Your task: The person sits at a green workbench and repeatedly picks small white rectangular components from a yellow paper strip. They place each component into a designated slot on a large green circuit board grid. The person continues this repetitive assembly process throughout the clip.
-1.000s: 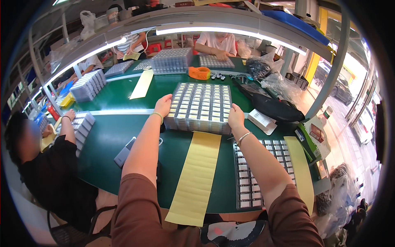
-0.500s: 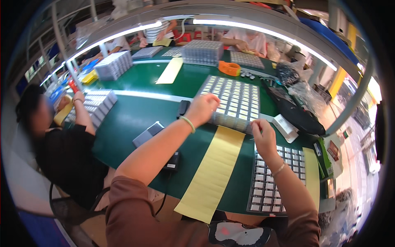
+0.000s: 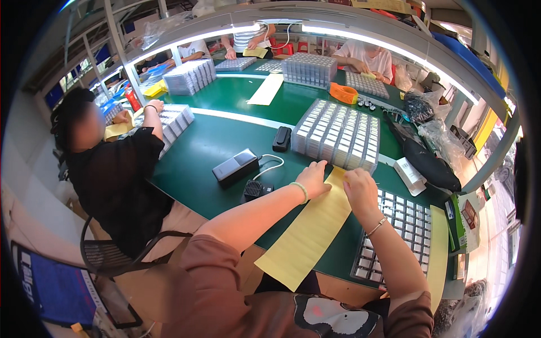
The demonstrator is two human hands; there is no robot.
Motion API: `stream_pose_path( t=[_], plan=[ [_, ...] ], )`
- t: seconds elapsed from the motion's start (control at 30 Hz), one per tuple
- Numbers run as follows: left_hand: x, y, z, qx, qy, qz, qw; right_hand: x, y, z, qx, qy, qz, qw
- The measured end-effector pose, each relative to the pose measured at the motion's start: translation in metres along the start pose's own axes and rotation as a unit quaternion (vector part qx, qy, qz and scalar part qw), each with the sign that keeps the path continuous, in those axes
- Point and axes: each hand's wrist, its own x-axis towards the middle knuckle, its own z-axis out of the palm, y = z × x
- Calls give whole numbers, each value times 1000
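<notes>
My left hand (image 3: 314, 179) is open, thumb apart from my fingers, by the left edge of the yellow strip (image 3: 309, 232). My right hand (image 3: 362, 194) bends over its far end; I can't tell if it's pinching. The strip lies on the green table (image 3: 191, 146), near a big tray stack (image 3: 338, 132).

The left hand (image 3: 314, 180) and right hand (image 3: 362, 194) are resting at the far end of a yellow strip (image 3: 304, 234). A tray stack (image 3: 341, 130) is standing just beyond, and a black-framed tray (image 3: 411, 225) is lying beside the strip.
</notes>
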Motion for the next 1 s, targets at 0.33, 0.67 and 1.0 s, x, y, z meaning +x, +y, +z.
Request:
stream_pose_path(
  t=[0.33, 0.67, 1.0],
  plan=[
    [5, 6, 18, -50, 58, 4, 997, -11, 15, -2, -95, -15, 24, 995],
    [-60, 34, -37, -476, -100, 143, 862, -57, -64, -112, 93, 89, -47, 991],
    [-95, 80, -24, -569, -243, 117, 777, -117, -54, -121, 254, 132, 119, 951]
  ],
)
